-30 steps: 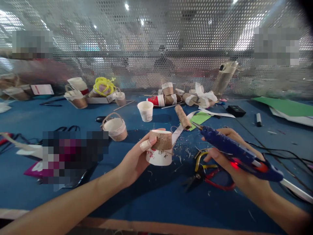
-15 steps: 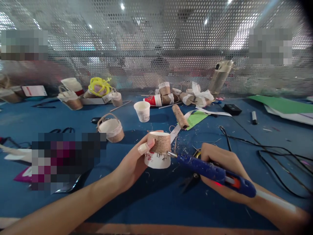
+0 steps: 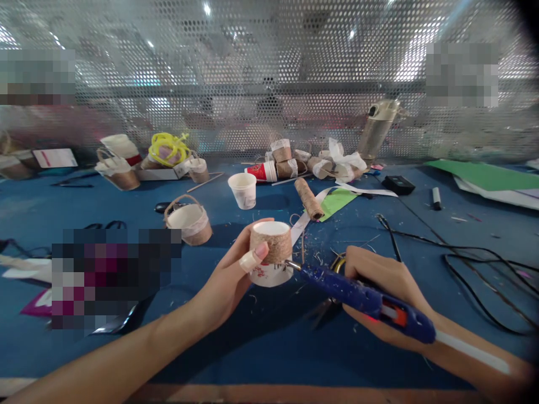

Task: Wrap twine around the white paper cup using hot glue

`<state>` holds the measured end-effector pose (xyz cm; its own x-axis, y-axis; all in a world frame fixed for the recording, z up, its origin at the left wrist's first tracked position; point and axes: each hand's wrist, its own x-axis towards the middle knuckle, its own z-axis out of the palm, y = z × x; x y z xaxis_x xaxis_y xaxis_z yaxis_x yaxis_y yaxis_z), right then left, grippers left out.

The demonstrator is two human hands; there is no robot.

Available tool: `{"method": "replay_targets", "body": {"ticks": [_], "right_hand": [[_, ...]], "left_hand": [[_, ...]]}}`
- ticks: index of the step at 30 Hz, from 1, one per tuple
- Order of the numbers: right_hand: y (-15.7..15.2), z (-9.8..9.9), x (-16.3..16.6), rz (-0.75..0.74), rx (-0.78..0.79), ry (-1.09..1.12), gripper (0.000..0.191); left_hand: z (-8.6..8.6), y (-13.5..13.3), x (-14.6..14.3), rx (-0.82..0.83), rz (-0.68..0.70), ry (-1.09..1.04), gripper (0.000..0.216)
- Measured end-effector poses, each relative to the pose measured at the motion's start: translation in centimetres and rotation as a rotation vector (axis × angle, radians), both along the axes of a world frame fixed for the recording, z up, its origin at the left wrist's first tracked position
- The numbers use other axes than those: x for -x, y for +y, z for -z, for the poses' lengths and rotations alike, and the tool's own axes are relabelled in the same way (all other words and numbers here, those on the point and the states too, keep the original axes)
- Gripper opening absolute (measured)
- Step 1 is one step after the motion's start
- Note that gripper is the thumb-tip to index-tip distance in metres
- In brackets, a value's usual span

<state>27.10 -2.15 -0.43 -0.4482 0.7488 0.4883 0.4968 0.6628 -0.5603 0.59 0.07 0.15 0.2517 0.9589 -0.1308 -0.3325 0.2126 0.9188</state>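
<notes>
My left hand grips an upside-down paper cup whose upper half is wrapped in brown twine; the white lower part carries a red print. My right hand holds a blue glue gun with a red light and a white glue stick at its back. Its metal nozzle touches the cup's right side, at the lower edge of the twine band. A twine spool lies on the blue table just beyond the cup.
A twine-wrapped cup basket with a handle, a plain paper cup and a pile of wrapped cups lie farther back. Scissors sit under my right hand. Black cables run on the right. A perforated metal screen closes the rear.
My right hand lowered the glue gun from pointing up and away and brought its nozzle to the cup's side. My left hand tilted the cup slightly.
</notes>
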Motion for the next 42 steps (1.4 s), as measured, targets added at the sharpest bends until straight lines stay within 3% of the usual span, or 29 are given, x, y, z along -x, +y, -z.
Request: {"method": "replay_targets", "body": {"ticks": [14,30,42], "right_hand": [[-0.09,-0.13,0.17,-0.014,0.008,-0.008,0.025],[-0.08,0.01,0.06,0.064,0.014,-0.024,0.029],[-0.27,0.24,0.31,0.040,-0.003,-0.020,0.029]], "left_hand": [[0.70,0.22,-0.25,0.005,-0.016,0.019,0.052],[0.28,0.30,-0.27,0.006,-0.030,0.010,0.058],[0.48,0.47,-0.55,-0.021,-0.065,0.053,0.049]]}}
